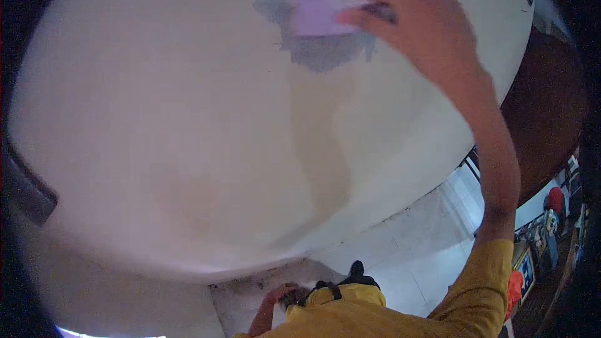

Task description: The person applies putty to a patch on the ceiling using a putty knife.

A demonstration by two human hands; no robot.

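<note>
Raised to the wall, my right hand (429, 22) is closed on a flat scraper (322, 14) with a pale, lilac-tinted blade and a dark part near the fingers. The blade lies against or just in front of a rough-edged grey patch (325, 56) on the white wall (206, 106); contact cannot be made out. Low in the view, my left hand (285, 291) is by my waist. A dark shape (294, 300) is beside it, and its fingers are too small and dim to read.
A dark brown surface (544, 106) is to the right. Beyond my right arm are several household things, including a picture frame (526, 269) and a red item (514, 291). Light floor tiles (413, 269) lie below, and a dark bar-like object (31, 188) juts in at left.
</note>
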